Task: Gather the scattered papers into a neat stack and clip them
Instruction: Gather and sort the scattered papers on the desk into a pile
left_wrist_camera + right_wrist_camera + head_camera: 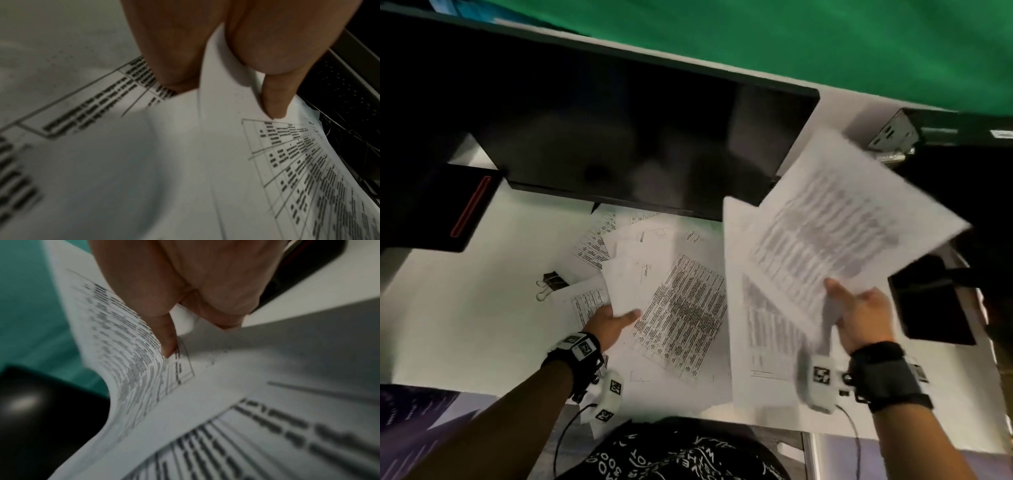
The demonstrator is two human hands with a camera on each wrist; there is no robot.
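Several white printed sheets (681, 308) lie scattered and overlapping on the white desk (465, 308) below the monitor. My left hand (616, 320) pinches the near edge of a blank-looking sheet (630, 281) in that pile; in the left wrist view the thumb and fingers (273, 104) squeeze the paper's edge (222, 91). My right hand (856, 308) holds up two printed sheets (835, 219) above the desk's right side, blurred by motion; in the right wrist view the thumb (166, 340) presses on the printed sheets (131, 353). Two black binder clips (553, 284) lie left of the pile.
A dark monitor (640, 137) stands close behind the papers. A black device with a red stripe (448, 209) sits at the left. A dark phone-like slab (931, 305) lies at the right desk edge. A green cloth (825, 41) hangs behind.
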